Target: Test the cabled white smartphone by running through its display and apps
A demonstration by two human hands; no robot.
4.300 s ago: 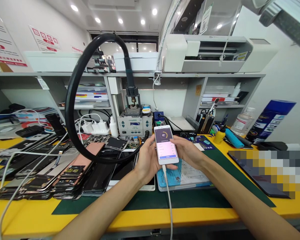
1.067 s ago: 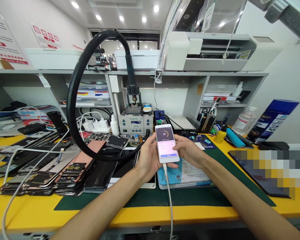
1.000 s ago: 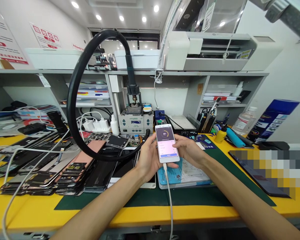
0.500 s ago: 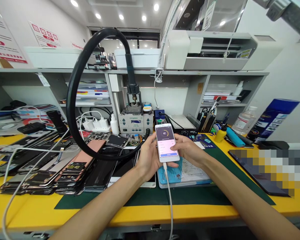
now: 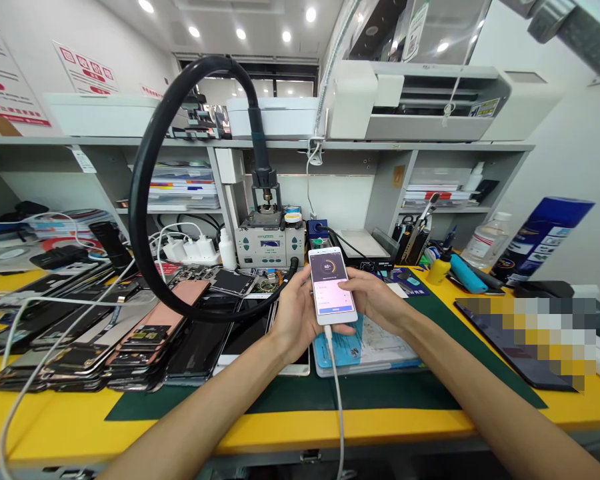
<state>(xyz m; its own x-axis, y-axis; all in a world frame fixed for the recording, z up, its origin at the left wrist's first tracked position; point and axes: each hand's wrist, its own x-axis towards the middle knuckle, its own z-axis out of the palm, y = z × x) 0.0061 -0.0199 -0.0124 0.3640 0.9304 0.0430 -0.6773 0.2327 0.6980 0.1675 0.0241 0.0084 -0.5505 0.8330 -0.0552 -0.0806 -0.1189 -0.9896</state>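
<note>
A white smartphone point(image 5: 330, 267) with a lit screen is held upright, tilted back, above the middle of the bench. My left hand point(image 5: 296, 317) grips it along its left side, palm behind it. My right hand point(image 5: 380, 297) closes on the right edge, thumb on the screen and some fingers behind the phone. The screen has a dark top with a ring gauge, a pale list and a blue bar at the bottom. A white charging cable point(image 5: 336, 380) runs from the phone's lower end down over the bench edge. Beneath the hands lies a clear-covered blue folder point(image 5: 325, 353).
Stacked phone screens and parts point(image 5: 145, 333) fill the left side of the bench. A hot-air station point(image 5: 267, 245) stands behind, its thick black hose point(image 5: 139, 173) looping forward. A dark green mat point(image 5: 280, 400) covers the front. At right are a yellow bottle point(image 5: 439, 268) and a blue can point(image 5: 543, 237).
My right thumb has moved slightly up and left on the screen. The list on the screen has shifted. Both hands keep their hold on the smartphone, and the view has drifted slightly.
</note>
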